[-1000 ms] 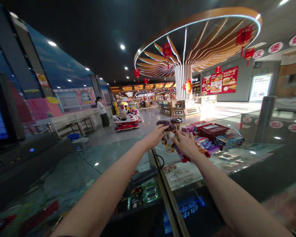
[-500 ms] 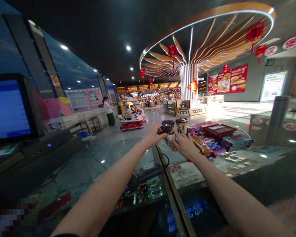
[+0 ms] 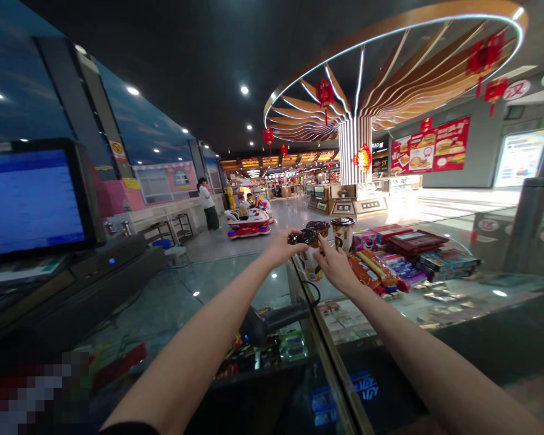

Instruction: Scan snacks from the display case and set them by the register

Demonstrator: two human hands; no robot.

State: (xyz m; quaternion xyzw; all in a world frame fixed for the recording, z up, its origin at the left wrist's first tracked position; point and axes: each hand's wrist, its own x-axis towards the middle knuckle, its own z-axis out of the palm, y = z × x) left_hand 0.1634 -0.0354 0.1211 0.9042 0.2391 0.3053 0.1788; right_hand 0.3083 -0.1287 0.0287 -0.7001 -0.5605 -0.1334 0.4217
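Together, our hands are at the front cup, which stands on the glass bench. Our left hand is partly closed, thumb and fingers around its dark lid. Our right hand is loosely open, index finger reaching up near the lid and the other fingers by the cup's side; we cannot tell how firmly they touch it.

We see white, yellow and brown print on the cup, but cannot see what it contains. Just behind it, the back cup shows mostly its dark top. The right cup stands upright beside them, also dark-lidded and printed in brown and white, its contents hidden from us too.

To the right of the cups we have a heap of packed goods: a pink pack, a red box, a dark red tray pack and a blue box. Nearer us lie orange packets and purple packets. We cannot see inside any of these.

Through the glass we make out pale packs beneath the right section. Under the left one are clear-fronted packs with green edges, close to a black scanner. At our left a lit monitor stands over a dark unit.
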